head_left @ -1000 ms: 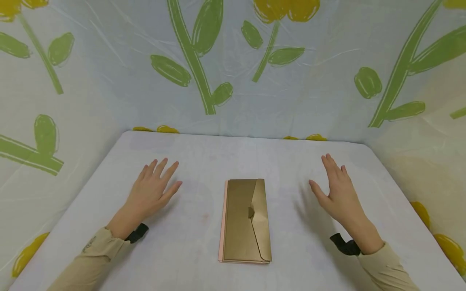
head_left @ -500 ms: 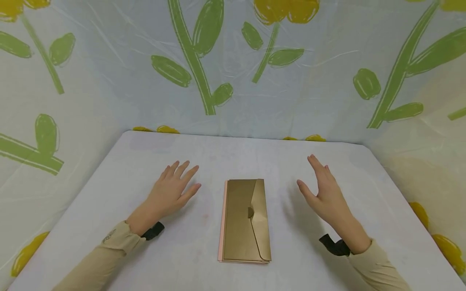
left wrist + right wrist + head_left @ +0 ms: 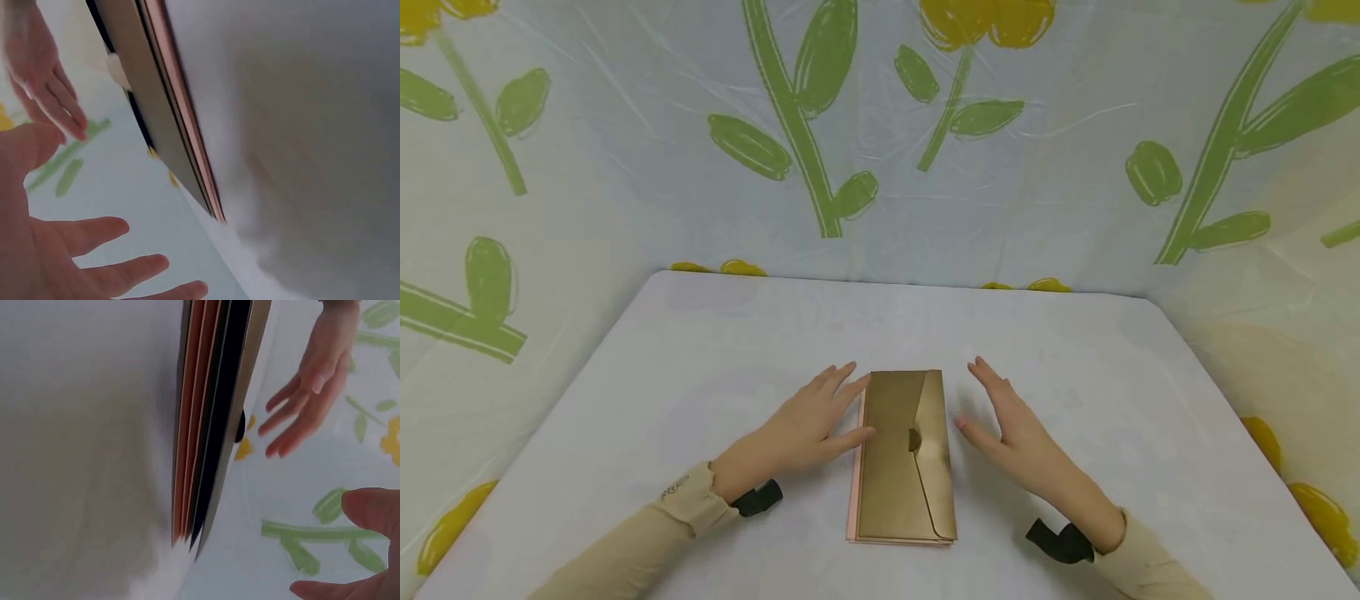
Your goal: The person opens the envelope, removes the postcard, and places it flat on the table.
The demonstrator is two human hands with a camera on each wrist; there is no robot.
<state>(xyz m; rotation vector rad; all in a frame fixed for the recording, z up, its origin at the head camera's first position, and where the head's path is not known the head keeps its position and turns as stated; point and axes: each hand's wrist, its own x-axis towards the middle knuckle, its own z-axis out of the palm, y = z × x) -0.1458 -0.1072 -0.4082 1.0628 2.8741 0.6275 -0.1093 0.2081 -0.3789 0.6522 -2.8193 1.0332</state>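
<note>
A gold envelope [image 3: 891,467] with a flap and a small round tab lies flat on top of a pink envelope [image 3: 854,508]. Their layered edges show in both wrist views, with more than one pink layer [image 3: 190,425] under the gold. My left hand [image 3: 805,427] hovers at the stack's left edge with its fingers spread. In the head view its thumb and index fingertips overlap that edge, while the left wrist view shows a gap. To the right of the stack my right hand [image 3: 1018,437] is held with straight fingers, apart from the envelopes.
The envelopes lie on a white-covered table [image 3: 737,325]. A pale curtain [image 3: 1060,167] printed with green stems and yellow flowers surrounds the table at the back and sides. Each wrist carries a black strap mount [image 3: 1060,542].
Both hands have moved inward from the sides toward the envelopes, the left going right and the right going left and nearer. The envelopes have stayed in place.
</note>
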